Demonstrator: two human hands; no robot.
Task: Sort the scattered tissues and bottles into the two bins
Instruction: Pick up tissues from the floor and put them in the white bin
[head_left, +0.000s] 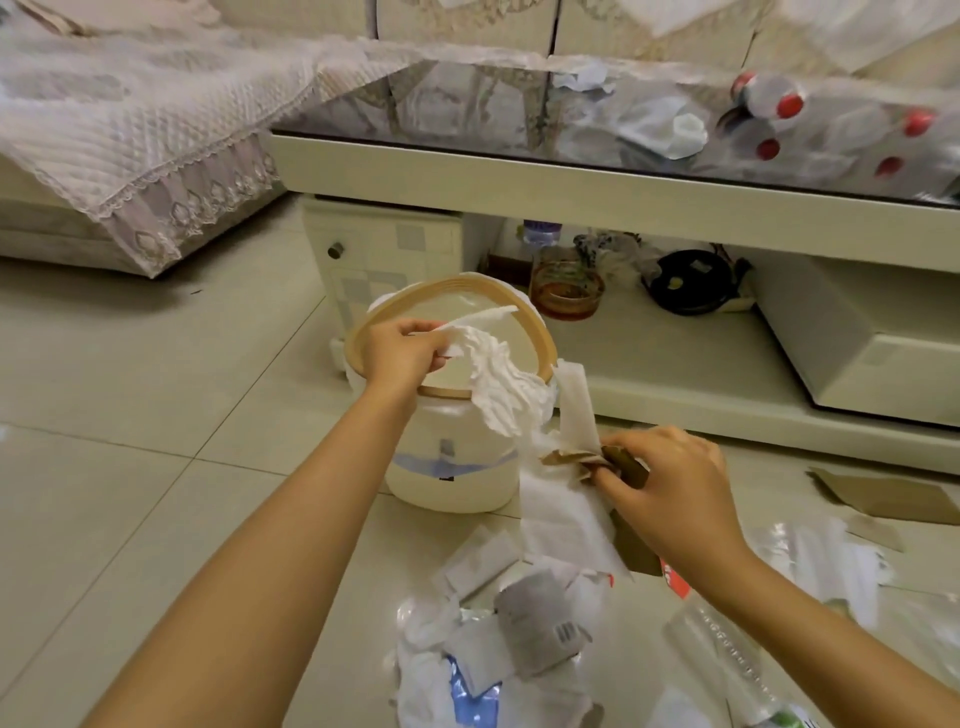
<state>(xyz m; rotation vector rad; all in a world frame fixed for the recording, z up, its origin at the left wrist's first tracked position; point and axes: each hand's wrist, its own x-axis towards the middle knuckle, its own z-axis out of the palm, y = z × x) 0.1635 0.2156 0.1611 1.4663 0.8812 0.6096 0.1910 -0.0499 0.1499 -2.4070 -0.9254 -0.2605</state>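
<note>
My left hand (402, 353) grips a crumpled white tissue (498, 379) over the mouth of a white bin with a wooden rim (452, 467) on the floor. My right hand (670, 478) pinches a brown cardboard scrap with white tissue (576, 457) just right of the bin. A heap of tissues, wrappers and plastic (519, 623) lies on the tiles in front of me. A clear plastic bottle (722, 660) lies at the lower right. Several red-capped bottles (779, 104) lie on the glass table top beside a tissue (680, 135). Only one bin is in view.
A low cream coffee table (519, 171) with a glass top stands behind the bin; its lower shelf holds an amber glass dish (566, 291) and a black object (691, 283). A lace-covered sofa (130, 130) sits at the left. Cardboard pieces (883, 499) lie at the right.
</note>
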